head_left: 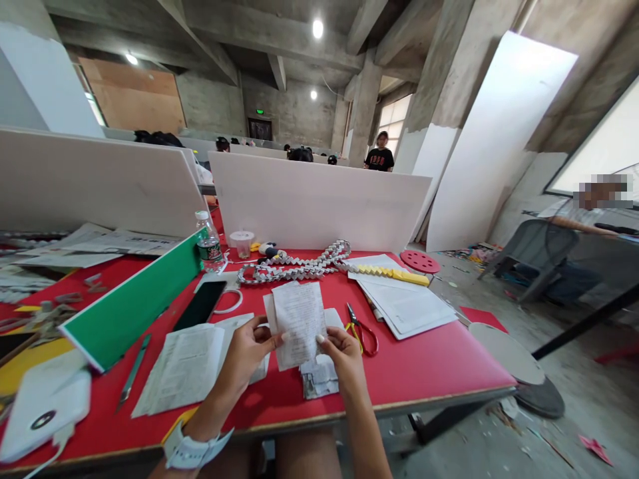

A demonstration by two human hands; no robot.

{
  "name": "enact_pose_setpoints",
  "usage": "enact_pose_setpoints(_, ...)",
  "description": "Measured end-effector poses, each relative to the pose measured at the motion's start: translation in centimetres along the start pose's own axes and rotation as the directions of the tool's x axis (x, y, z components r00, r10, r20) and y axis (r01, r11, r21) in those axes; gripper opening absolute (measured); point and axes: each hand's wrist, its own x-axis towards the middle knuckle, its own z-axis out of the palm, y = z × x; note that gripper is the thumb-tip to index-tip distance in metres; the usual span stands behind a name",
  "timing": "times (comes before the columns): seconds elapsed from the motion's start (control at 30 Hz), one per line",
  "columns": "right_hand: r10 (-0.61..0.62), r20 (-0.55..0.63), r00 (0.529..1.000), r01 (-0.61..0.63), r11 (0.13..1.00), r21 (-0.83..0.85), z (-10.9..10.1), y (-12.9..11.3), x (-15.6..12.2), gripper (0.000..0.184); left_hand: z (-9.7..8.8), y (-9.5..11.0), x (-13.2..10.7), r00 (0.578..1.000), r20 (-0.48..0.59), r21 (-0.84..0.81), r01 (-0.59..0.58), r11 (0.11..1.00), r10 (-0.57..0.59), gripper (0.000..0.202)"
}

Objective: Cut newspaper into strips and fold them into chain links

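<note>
A few printed paper pieces [299, 322] are held up over the front of the red table, between both hands. My left hand [254, 342] pinches their left edge, thumb on the front face. At the lower right corner, my right hand [339, 346] grips the same paper with thumb and fingers. Beneath it lie small folded paper strips [319, 379]. To the left, printed sheets [187, 362] rest on the table. Red-and-yellow-handled scissors [363, 332] lie just beyond my right hand. A folded-paper chain [299, 266] stretches across the back, partly yellow at its right end.
A green board [140, 299] stands at left beside a black phone [200, 306], a tape roll [229, 301] and a water bottle [208, 243]. A utility knife [134, 369] and white power bank [47, 406] lie nearer. White sheets [409, 303] are at right; a white partition [319, 199] stands behind.
</note>
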Motion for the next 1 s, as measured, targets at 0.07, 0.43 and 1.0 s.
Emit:
enact_pose_setpoints(0.07,-0.003,-0.005,1.000,0.003,1.000,-0.014,-0.4,-0.3,0.0,0.040,0.4,0.0,0.3,1.000,0.002,0.017,-0.021,1.000,0.021,0.044)
enact_pose_setpoints(0.43,-0.145,-0.133,0.980,0.062,0.869,-0.491,-4.6,0.5,0.0,0.035,-2.3,3.0,2.0,0.953,-0.295,-0.207,-0.132,0.969,0.067,0.052)
enact_pose_setpoints(1.0,-0.380,-0.051,0.923,-0.019,0.086,-0.996,-8.2,-0.3,-1.9,0.045,5.1,-2.5,10.4,0.910,0.406,0.907,-0.413,0.086,0.089,0.027)
